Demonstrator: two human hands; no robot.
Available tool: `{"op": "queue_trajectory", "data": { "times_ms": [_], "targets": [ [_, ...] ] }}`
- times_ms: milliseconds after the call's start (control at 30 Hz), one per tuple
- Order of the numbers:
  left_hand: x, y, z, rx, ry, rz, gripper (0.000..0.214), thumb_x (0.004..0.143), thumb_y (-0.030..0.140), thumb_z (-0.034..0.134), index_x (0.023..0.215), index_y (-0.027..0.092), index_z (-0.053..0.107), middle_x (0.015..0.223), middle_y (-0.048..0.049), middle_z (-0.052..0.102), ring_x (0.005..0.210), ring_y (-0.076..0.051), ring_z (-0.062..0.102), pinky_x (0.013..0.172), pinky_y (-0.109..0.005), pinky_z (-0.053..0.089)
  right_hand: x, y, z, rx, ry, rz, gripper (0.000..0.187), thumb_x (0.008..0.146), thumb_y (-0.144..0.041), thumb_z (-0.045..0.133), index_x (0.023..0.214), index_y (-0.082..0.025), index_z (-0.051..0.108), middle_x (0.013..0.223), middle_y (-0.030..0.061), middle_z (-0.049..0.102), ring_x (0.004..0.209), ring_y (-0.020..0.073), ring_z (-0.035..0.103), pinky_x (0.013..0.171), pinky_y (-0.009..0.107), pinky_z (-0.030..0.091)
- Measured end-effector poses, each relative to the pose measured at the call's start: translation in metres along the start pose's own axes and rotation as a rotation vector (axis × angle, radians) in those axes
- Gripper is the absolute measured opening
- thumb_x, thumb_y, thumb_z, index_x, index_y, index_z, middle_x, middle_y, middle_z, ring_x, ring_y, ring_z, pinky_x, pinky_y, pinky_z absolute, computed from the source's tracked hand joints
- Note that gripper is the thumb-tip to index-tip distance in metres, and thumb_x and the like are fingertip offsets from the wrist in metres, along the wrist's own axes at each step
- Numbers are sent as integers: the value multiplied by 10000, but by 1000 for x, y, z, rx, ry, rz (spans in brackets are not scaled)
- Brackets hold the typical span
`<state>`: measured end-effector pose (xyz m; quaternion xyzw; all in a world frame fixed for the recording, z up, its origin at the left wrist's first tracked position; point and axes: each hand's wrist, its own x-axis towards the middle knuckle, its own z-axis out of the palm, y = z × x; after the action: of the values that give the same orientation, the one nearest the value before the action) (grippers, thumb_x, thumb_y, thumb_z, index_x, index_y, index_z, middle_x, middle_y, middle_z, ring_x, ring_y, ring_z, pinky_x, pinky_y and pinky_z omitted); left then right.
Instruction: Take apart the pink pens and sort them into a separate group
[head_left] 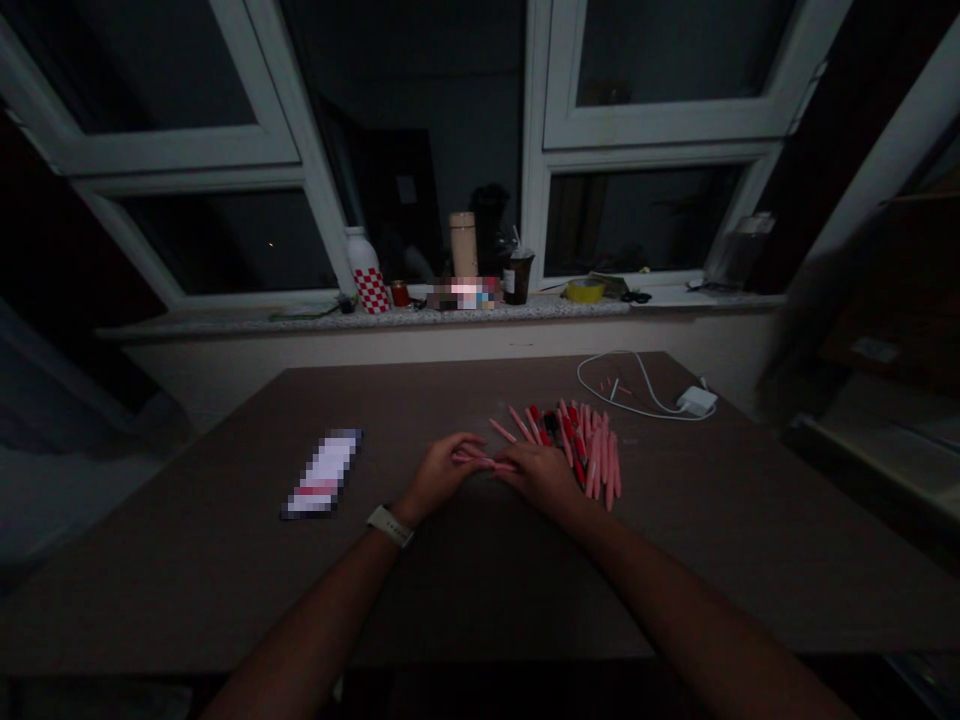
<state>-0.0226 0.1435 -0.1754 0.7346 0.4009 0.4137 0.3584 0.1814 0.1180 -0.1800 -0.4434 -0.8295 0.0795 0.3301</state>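
My left hand point(439, 478) and my right hand point(532, 475) meet above the middle of the brown table point(225, 590). Fingers of both hands pinch a slim pink pen point(484, 462) lying crosswise between them. Just beyond my right hand lies a loose heap of pink and red pens point(589, 450), and its nearest pens almost touch those fingers. A white band point(390, 525) circles my left wrist. Part of the pen is hidden by my fingers.
A pixelated white and red packet point(321, 475) lies left of my hands. Farther right, a white charger point(697, 401) trails a looped cable around several small pink pieces point(615, 388). Bottles and a tape roll point(585, 290) stand on the windowsill beyond the table.
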Motion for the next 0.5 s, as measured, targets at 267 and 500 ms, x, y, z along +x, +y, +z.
{"op": "queue_trajectory", "data": {
  "times_ms": [267,500],
  "targets": [
    [-1,15,-2,-6,56,-22,326,678,251,795,955,167,646,842,-54,739,797,-207,715,743,-332,580,3,1,5,277,82,137,238,773,-405,744,888,-197,735,782,37,739,709,187,680,653,266,495],
    [1,16,0,-230,158,-94,643,591,229,839,1147,161,523,793,-13,698,712,-171,696,677,-286,566,2,-6,6,405,143,189,196,750,-356,763,847,-190,725,771,36,738,677,175,685,615,250,519]
  ]
}}
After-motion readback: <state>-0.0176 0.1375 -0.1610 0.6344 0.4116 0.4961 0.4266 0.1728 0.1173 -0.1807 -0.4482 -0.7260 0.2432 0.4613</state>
